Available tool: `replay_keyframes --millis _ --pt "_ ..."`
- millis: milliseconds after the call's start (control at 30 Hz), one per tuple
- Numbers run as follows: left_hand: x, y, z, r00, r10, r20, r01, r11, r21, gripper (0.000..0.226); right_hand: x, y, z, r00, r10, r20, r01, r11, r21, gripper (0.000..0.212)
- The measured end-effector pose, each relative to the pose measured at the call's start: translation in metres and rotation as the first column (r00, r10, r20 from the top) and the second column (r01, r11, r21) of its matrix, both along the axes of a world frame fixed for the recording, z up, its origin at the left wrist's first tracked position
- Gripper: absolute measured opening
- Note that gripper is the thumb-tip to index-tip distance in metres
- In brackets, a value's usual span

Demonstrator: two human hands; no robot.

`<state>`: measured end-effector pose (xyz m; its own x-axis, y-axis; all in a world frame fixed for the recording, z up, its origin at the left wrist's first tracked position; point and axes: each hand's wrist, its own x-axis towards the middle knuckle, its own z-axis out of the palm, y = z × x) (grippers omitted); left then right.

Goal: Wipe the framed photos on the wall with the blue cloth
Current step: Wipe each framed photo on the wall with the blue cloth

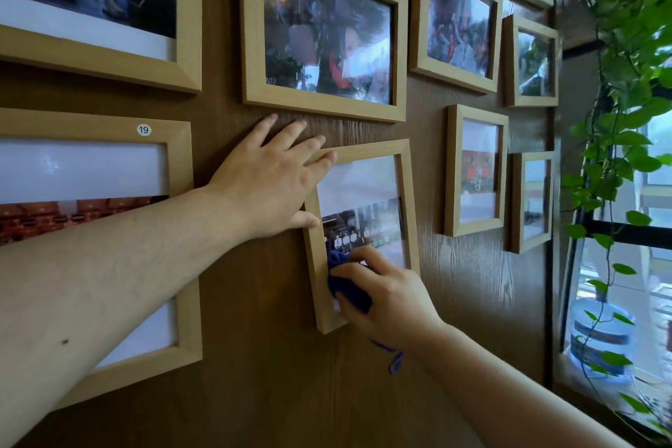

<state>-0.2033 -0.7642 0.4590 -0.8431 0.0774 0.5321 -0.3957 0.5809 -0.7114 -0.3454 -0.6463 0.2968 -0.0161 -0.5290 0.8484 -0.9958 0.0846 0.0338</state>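
A small light-wood framed photo [367, 185] hangs slightly tilted at the middle of the dark wood wall. My left hand [271, 182] lies flat against the wall with spread fingers, its fingertips and thumb touching the frame's upper left corner and left edge. My right hand [385, 296] presses a bunched blue cloth [345, 284] against the lower left of that frame's glass. A strip of the cloth hangs below my wrist. The frame's bottom edge is hidden behind my right hand.
Several other wooden frames surround it: a large one above [323, 29], one marked 19 at the left [94, 240], smaller ones at the right [476, 171]. A trailing green plant [625, 91], a window and a water jug [602, 338] stand at the far right.
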Motion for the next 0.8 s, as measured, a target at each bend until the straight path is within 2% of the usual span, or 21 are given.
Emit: replay_keyframes --millis 167,433,667,800 --pt "0.0 0.001 -0.001 1.0 0.016 -0.003 -0.016 1.0 0.009 0.092 -0.023 0.013 -0.008 0.979 -0.112 -0.169 0.14 0.977 0.158 0.029" --pt "0.0 0.004 0.0 1.0 0.031 -0.002 -0.03 0.999 0.009 0.092 -0.063 0.039 -0.004 0.933 -0.326 -0.155 0.342 0.935 0.09 0.021" --pt "0.0 0.007 -0.001 0.997 0.075 0.003 -0.075 0.996 0.053 0.09 -0.076 0.05 0.028 0.959 -0.223 -0.177 0.223 0.975 -0.019 0.025" --pt "0.001 0.019 0.002 0.999 -0.031 -0.03 0.032 0.999 0.022 0.078 -0.079 0.053 0.052 0.964 -0.196 -0.18 0.188 0.98 -0.063 0.03"
